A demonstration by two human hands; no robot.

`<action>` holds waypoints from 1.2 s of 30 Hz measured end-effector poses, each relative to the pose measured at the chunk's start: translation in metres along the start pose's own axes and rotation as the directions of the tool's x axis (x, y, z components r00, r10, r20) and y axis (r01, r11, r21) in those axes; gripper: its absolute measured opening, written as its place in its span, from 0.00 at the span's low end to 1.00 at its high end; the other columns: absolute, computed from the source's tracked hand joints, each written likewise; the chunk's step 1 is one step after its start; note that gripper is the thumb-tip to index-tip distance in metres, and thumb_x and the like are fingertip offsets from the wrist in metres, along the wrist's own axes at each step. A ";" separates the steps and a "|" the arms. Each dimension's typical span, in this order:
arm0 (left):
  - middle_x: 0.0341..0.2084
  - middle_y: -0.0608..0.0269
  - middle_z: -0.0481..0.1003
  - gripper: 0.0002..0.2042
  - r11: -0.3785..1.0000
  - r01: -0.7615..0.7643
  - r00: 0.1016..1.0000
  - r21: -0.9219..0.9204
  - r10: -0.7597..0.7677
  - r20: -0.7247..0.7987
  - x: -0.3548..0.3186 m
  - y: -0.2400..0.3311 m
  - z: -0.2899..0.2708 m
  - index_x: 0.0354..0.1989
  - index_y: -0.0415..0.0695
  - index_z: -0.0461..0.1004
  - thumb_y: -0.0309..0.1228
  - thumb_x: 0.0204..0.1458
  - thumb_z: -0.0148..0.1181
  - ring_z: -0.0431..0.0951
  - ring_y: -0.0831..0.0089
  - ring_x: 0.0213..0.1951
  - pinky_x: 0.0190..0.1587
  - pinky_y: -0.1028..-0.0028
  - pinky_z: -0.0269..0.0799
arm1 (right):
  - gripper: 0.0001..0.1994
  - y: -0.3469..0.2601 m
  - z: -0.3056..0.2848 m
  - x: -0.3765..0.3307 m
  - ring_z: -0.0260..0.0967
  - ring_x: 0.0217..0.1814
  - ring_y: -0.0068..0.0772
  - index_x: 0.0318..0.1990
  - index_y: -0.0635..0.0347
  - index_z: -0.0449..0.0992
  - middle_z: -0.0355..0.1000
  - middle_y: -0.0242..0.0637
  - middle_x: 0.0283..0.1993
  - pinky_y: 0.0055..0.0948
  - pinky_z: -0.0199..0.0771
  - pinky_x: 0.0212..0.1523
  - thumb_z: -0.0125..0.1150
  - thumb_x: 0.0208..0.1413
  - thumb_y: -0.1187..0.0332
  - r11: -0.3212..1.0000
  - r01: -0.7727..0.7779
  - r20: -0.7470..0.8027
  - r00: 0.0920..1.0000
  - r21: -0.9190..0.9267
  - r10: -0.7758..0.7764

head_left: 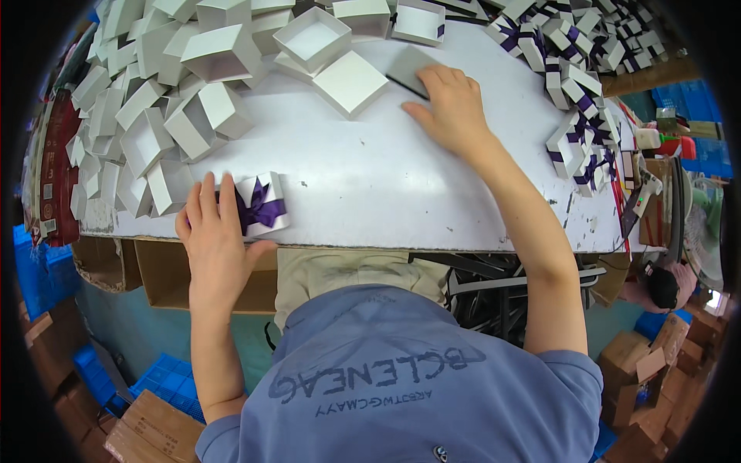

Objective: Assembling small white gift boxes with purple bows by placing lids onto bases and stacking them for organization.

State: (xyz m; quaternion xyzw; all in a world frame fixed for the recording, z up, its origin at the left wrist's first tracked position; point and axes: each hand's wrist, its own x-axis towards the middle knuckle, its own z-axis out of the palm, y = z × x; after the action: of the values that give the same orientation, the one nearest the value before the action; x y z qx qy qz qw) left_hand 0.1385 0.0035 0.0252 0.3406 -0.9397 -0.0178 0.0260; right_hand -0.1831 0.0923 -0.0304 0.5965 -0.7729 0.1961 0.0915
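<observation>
A small white gift box (273, 191) with a purple ribbon bow (261, 211) lies near the table's front edge. My left hand (212, 231) holds it by its left side, fingers straight over that end and the thumb along the near edge; part of the box is hidden beneath. Farther off to the right, my right hand (455, 108) reaches to a flat grey pad (407, 66) with a dark edge. Its fingertips lie on the pad's right side, and the thumb stands apart from them. A closed white box (351, 83) lies just left of the pad.
Loose white box parts (220, 54) are heaped along the left and back of the white table (370, 177). Several ribboned boxes (571, 147) are piled at the right. Cardboard boxes (154, 428) and blue crates (166, 378) stand below. Another person (671, 285) is at far right.
</observation>
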 end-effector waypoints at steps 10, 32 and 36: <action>0.40 0.48 0.69 0.33 0.973 -0.215 0.976 -0.085 0.216 0.006 0.151 0.077 0.031 0.53 0.38 0.61 0.33 0.36 0.68 0.69 0.53 0.45 0.44 0.63 0.68 | 0.11 -0.036 -0.025 -0.041 0.68 0.32 0.38 0.31 0.59 0.73 0.69 0.37 0.30 0.35 0.67 0.32 0.65 0.39 0.67 0.996 0.071 0.116 0.991 -0.052 -0.065; 0.57 0.64 0.62 0.26 0.720 -0.567 0.824 -0.400 0.497 -0.273 0.027 0.055 0.058 0.52 0.54 0.69 0.37 0.41 0.65 0.56 0.49 0.56 0.55 0.56 0.53 | 0.12 0.033 -0.100 -0.083 0.70 0.36 0.41 0.40 0.53 0.77 0.72 0.39 0.34 0.37 0.69 0.37 0.63 0.45 0.68 0.951 -0.295 -0.136 0.950 -0.096 0.282; 0.56 0.67 0.64 0.22 0.761 -0.499 0.847 -0.416 0.530 -0.045 0.031 0.062 0.038 0.49 0.56 0.72 0.33 0.41 0.63 0.56 0.48 0.57 0.56 0.55 0.53 | 0.13 0.089 -0.094 -0.114 0.68 0.32 0.44 0.35 0.57 0.75 0.70 0.42 0.32 0.37 0.69 0.33 0.64 0.44 0.61 0.838 -0.389 -0.058 0.915 -0.383 0.399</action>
State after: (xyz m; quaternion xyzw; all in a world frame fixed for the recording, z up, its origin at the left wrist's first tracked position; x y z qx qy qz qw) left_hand 0.0728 0.0313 -0.0084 0.0554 -0.9716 -0.2204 0.0657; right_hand -0.2461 0.2506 -0.0048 0.3972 -0.9032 0.0469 0.1557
